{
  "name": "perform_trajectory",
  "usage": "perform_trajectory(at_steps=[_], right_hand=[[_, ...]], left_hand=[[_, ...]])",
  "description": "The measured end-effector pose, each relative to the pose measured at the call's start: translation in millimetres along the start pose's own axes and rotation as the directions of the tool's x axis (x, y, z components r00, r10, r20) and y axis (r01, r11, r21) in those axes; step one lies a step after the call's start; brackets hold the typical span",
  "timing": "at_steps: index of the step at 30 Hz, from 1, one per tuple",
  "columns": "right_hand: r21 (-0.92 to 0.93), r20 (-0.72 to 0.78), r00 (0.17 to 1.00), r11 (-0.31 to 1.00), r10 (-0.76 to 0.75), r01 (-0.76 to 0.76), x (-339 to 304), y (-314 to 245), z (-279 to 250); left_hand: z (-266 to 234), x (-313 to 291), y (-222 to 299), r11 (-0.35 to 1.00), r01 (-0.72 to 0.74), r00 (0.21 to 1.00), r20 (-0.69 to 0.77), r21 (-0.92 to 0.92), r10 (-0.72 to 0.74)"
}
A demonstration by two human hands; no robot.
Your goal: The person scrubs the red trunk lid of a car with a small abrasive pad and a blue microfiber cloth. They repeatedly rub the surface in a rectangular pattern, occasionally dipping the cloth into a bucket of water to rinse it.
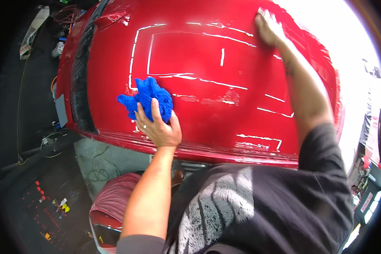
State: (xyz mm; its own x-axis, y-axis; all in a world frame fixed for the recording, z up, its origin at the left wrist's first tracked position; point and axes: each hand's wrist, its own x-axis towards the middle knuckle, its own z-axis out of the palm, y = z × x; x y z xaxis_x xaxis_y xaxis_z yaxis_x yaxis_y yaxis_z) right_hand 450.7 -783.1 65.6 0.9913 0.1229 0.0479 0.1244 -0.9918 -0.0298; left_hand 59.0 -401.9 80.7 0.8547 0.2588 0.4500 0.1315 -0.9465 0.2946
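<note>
A glossy red car roof point(110, 55) spreads in front of me, with bright lines of light reflected in it. My left hand point(158, 129) presses a bunched blue microfiber cloth point(150, 95) onto the roof near its close edge. Its fingers are spread over the cloth, and a ring shows on one of them. At the far right, my right hand point(270, 28) lies flat on the paint with the fingers stretched out and nothing seen in it. Hazy smears point(228, 97) mark the paint to the right of the cloth.
A dark windshield point(81, 84) borders the roof on the left. Below my left forearm stands a stool-like seat with a reddish cloth point(114, 194) over it. Small coloured items point(63, 206) are at the lower left. Thin cords point(99, 173) lie on the floor.
</note>
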Motion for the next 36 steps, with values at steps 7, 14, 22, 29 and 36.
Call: perform_trajectory(at_steps=[7,14,22,29,36], right_hand=[[0.215,0.135,0.978,0.968,-0.157,0.126,-406,-107,-76],[0.138,0.187,0.968,0.980,-0.167,0.143,-344,-88,-78],[-0.030,0.076,0.995,0.998,-0.057,0.059,71,43,1],[-0.031,0.099,0.993,0.997,-0.060,0.063,-71,-47,-27],[0.230,0.300,0.943,0.970,-0.142,0.073,-457,-138,-78]], left_hand=[[1,-1,-2,0.997,0.069,0.997,-0.041,0.046,-0.067],[2,-5,4,0.997,0.070,0.998,0.000,0.035,-0.070],[3,-6,1,0.999,-0.025,0.999,0.028,-0.047,0.026],[0,-3,-2,1.000,0.022,1.000,-0.021,0.021,-0.022],[6,-3,3,0.995,0.087,0.996,-0.005,0.038,-0.087]])
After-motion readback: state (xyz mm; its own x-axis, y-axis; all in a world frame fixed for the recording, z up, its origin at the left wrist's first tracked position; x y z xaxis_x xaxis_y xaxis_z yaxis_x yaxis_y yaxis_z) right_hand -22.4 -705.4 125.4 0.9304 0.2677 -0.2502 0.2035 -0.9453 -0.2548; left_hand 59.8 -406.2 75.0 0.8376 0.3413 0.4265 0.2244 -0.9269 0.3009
